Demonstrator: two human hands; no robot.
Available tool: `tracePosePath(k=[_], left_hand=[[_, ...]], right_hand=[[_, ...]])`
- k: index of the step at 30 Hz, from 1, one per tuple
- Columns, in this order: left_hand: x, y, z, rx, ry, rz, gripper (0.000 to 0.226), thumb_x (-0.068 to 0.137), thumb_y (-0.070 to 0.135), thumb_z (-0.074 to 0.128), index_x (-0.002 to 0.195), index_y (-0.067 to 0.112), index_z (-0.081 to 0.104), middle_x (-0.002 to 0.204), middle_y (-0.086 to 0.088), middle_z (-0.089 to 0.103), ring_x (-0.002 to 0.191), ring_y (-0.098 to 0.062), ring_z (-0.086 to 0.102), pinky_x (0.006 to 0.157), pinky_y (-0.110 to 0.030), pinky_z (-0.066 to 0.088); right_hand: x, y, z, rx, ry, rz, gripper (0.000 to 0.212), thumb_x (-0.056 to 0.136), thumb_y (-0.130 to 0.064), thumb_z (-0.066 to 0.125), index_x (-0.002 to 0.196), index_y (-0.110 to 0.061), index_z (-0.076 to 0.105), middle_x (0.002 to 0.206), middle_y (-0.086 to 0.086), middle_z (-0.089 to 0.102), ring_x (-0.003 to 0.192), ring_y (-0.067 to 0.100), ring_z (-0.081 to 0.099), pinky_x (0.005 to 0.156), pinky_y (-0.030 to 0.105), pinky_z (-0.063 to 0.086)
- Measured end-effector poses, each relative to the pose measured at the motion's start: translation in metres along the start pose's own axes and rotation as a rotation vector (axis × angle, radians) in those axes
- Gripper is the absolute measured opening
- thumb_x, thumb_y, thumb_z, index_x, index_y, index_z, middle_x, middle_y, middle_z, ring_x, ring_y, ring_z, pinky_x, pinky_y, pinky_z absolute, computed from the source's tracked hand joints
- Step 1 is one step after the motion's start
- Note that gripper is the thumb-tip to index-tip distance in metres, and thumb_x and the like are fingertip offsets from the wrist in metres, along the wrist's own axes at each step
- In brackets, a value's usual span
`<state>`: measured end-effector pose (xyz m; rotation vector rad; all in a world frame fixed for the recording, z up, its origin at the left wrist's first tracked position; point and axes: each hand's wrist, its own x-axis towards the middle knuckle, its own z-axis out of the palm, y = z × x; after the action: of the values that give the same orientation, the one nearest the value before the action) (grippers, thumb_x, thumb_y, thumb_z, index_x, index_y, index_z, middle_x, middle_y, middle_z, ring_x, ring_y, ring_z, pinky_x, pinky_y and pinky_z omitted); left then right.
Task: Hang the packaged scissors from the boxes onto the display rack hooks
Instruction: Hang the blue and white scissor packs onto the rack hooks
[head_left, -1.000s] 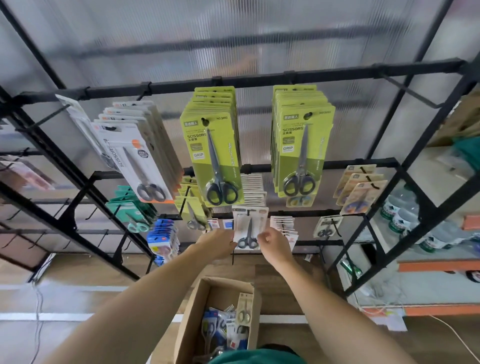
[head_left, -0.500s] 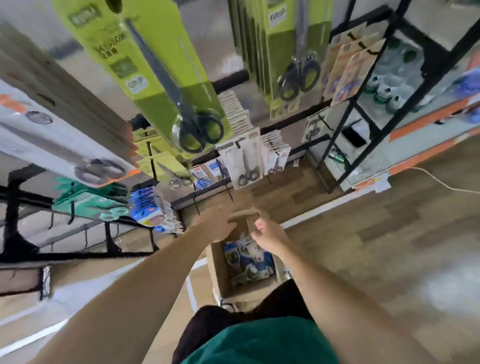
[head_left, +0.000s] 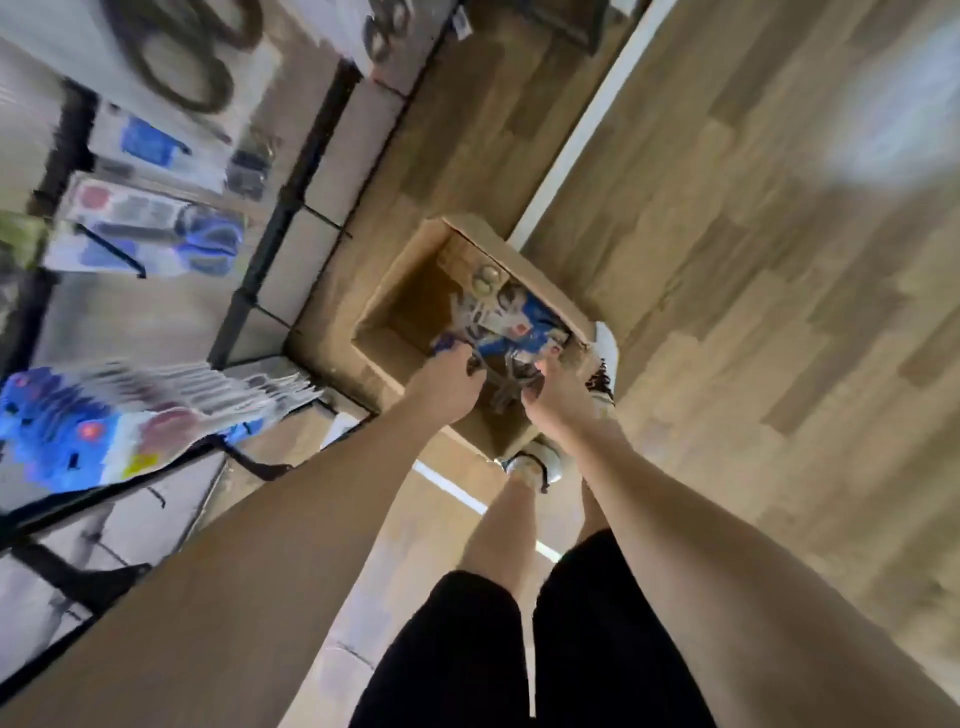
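A blurred, tilted view looks straight down at a wood-plank floor (head_left: 753, 260) that fills the right half of the frame. A black wire rack (head_left: 270, 234) runs along the left edge. Packs (head_left: 130, 415) already hang from its hooks: a thick blue-and-white row at middle left, and more blue ones above them at upper left. Part of the stocking looks done, though several short hooks near the rack's foot appear bare.

An open cardboard box (head_left: 395, 291) sits on the floor at the centre, between the rack and a white floor line. More packaged scissors (head_left: 511, 317) lie jumbled in its right half, so hanging work is left.

2 bare arms reach down from the bottom edge into the box. The left hand (head_left: 447, 384) has its fingers curled down among the packs. The right hand (head_left: 558, 387) does the same just beside it. Blur hides whether either hand holds a pack. 1 sneaker (head_left: 535, 460) shows just below the box.
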<state>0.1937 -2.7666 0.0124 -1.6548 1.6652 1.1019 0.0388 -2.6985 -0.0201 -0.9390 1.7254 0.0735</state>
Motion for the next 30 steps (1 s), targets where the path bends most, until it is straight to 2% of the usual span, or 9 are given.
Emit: tracePosePath(k=[6, 12, 15, 17, 20, 23, 27, 30], left_hand=[[0.109, -0.031, 0.086, 0.005, -0.062, -0.055, 0.045, 0.102, 0.036, 0.045, 0.142, 0.016, 0.042, 0.139, -0.011, 0.052, 0.125, -0.034, 0.052, 0.102, -0.043, 0.044], [0.203, -0.084, 0.151, 0.002, -0.039, -0.078, 0.032, 0.101, 0.032, 0.049, 0.127, 0.014, 0.051, 0.127, -0.015, 0.058, 0.118, -0.036, 0.055, 0.096, -0.041, 0.043], [0.245, -0.114, 0.174, 0.002, -0.030, -0.092, 0.035, 0.100, 0.030, 0.051, 0.128, 0.010, 0.050, 0.128, -0.019, 0.056, 0.119, -0.038, 0.053, 0.095, -0.042, 0.042], [0.268, -0.133, 0.184, -0.025, -0.034, -0.131, 0.041, 0.099, 0.028, 0.053, 0.133, 0.008, 0.046, 0.132, -0.021, 0.051, 0.123, -0.039, 0.049, 0.099, -0.043, 0.040], [0.298, -0.157, 0.193, -0.111, 0.039, -0.244, 0.054, 0.096, 0.026, 0.058, 0.142, 0.008, 0.039, 0.143, -0.019, 0.040, 0.130, -0.036, 0.043, 0.107, -0.041, 0.037], [0.319, -0.172, 0.200, -0.178, 0.092, -0.342, 0.063, 0.091, 0.024, 0.065, 0.144, 0.009, 0.034, 0.145, -0.016, 0.036, 0.132, -0.036, 0.042, 0.108, -0.042, 0.037], [0.344, -0.170, 0.212, -0.312, 0.059, -0.423, 0.077, 0.086, 0.024, 0.073, 0.147, 0.009, 0.030, 0.150, -0.017, 0.027, 0.134, -0.034, 0.040, 0.110, -0.036, 0.033], [0.350, -0.161, 0.219, -0.367, 0.096, -0.500, 0.073, 0.085, 0.022, 0.074, 0.144, 0.008, 0.033, 0.150, -0.018, 0.026, 0.131, -0.036, 0.042, 0.109, -0.034, 0.034]], right_hand=[[0.096, 0.050, 0.071, 0.012, -0.031, 0.022, 0.051, 0.095, -0.023, 0.055, 0.143, -0.013, 0.044, 0.141, 0.010, 0.049, 0.132, 0.029, 0.047, 0.110, 0.043, 0.039], [0.208, 0.079, 0.137, -0.007, -0.019, 0.059, 0.049, 0.094, -0.017, 0.056, 0.140, -0.011, 0.043, 0.137, 0.014, 0.051, 0.128, 0.034, 0.049, 0.104, 0.044, 0.043], [0.260, 0.090, 0.166, -0.085, 0.028, 0.077, 0.045, 0.096, -0.022, 0.056, 0.137, -0.009, 0.043, 0.141, 0.016, 0.047, 0.127, 0.034, 0.048, 0.099, 0.040, 0.043], [0.287, 0.098, 0.178, -0.117, 0.125, 0.114, 0.056, 0.095, -0.029, 0.058, 0.143, -0.008, 0.037, 0.151, 0.017, 0.038, 0.135, 0.033, 0.041, 0.106, 0.040, 0.038], [0.315, 0.110, 0.179, -0.124, 0.249, 0.160, 0.077, 0.085, -0.034, 0.068, 0.147, -0.007, 0.032, 0.153, 0.019, 0.031, 0.139, 0.039, 0.033, 0.114, 0.047, 0.029], [0.331, 0.117, 0.172, -0.229, 0.164, 0.192, 0.093, 0.080, -0.030, 0.076, 0.152, -0.009, 0.022, 0.157, 0.018, 0.024, 0.142, 0.040, 0.026, 0.117, 0.048, 0.023], [0.336, 0.120, 0.179, -0.407, 0.104, 0.148, 0.084, 0.083, -0.027, 0.075, 0.150, -0.011, 0.027, 0.156, 0.020, 0.027, 0.142, 0.037, 0.029, 0.113, 0.049, 0.027], [0.332, 0.117, 0.182, -0.393, 0.127, 0.138, 0.076, 0.085, -0.027, 0.073, 0.147, -0.013, 0.031, 0.153, 0.021, 0.029, 0.140, 0.037, 0.030, 0.110, 0.048, 0.028]])
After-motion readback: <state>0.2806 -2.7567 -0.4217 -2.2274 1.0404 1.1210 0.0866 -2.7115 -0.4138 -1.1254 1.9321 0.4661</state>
